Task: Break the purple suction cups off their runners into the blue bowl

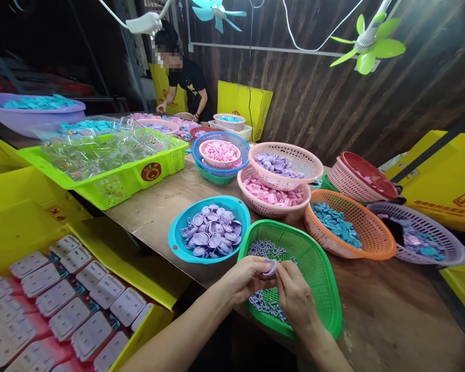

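Observation:
Above a green basket [321,289], my left hand [248,279] pinches a small round purple plastic piece [270,268]. My right hand [294,292] meets it there, its fingers closed at the right side of the piece; whether they hold a second small part is hidden. Small grey-purple hook-like parts [267,305] lie in the green basket, below and behind my hands. Just left of that basket, a blue bowl [175,243] holds a heap of purple cup-shaped pieces [213,232] that look like the one in my fingers.
An orange basket [383,240] of teal pieces and stacked pink baskets [313,165] stand beyond the green one. At left are a lime crate [120,191] of plastic bags and a yellow carton [158,320] of white cases. Another person [189,82] works at the far end.

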Demonstrator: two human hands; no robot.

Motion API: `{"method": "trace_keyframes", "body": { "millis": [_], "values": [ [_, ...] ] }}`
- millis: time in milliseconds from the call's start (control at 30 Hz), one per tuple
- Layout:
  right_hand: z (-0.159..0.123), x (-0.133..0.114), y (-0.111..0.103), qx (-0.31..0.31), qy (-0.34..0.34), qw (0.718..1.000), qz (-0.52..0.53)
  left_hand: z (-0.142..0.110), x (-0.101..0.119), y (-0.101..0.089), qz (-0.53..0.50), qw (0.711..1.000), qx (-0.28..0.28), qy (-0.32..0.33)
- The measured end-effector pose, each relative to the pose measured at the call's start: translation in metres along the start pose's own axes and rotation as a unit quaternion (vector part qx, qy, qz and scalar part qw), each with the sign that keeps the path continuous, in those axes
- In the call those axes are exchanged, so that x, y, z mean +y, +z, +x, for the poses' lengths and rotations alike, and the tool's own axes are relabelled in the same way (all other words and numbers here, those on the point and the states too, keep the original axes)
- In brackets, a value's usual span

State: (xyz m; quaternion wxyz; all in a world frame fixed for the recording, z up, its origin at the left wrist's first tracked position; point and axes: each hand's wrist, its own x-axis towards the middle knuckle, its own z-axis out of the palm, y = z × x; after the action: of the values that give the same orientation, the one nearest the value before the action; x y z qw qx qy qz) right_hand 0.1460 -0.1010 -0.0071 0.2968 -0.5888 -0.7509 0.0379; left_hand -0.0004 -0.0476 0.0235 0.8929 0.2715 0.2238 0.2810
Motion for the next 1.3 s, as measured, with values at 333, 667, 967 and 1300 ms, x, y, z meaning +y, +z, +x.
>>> {"method": "trace_keyframes", "body": {
  "millis": [333, 667, 967, 1300],
  "values": [
    [-0.001, -0.022, -0.027, 0.052, 0.096, 0.985, 0.134, -0.017, -0.013, 0.008, 0.289, 0.945, 0.078, 0.136],
    [-0.029, -0.083, -0.039, 0.068, 0.225, 0.890, 0.392, -0.073, -0.032, 0.027, 0.562, 0.758, 0.215, 0.251],
    [-0.047, -0.125, -0.048, 0.115, 0.144, 0.967, 0.175, -0.106, -0.040, 0.040, 0.539, 0.764, 0.211, 0.284],
    [-0.057, -0.143, -0.051, 0.118, 0.118, 0.980, 0.105, -0.124, -0.050, 0.039, 0.619, 0.693, 0.204, 0.310]
  ]
}}
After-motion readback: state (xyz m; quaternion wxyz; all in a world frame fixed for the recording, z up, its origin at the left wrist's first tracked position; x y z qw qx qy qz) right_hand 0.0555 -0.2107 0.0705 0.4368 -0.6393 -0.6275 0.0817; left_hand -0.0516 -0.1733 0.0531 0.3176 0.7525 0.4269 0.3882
